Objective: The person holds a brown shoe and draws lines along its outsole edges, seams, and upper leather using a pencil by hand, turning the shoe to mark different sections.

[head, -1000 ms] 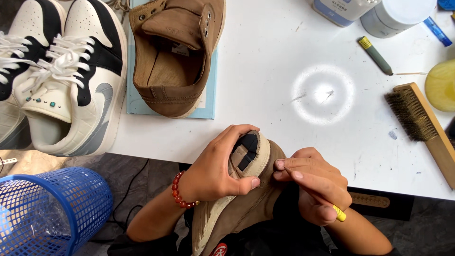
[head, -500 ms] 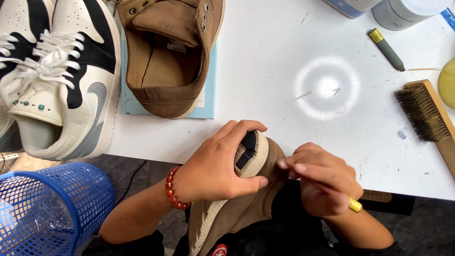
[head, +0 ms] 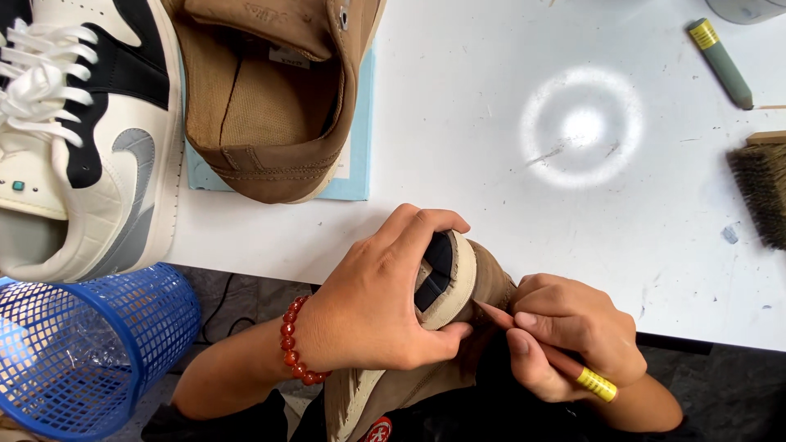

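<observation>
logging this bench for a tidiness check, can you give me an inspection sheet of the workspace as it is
surface: white table, scuffed, with a bright ring of light.
job's things: brown shoe tipped sole-side up; thin stick tool at its edge.
clutter: second brown shoe, white sneaker, brush, grey marker.
grips: left hand clasps the shoe; right hand pinches the tool.
cables: nothing seen.
surroundings: blue mesh basket below the table.
</observation>
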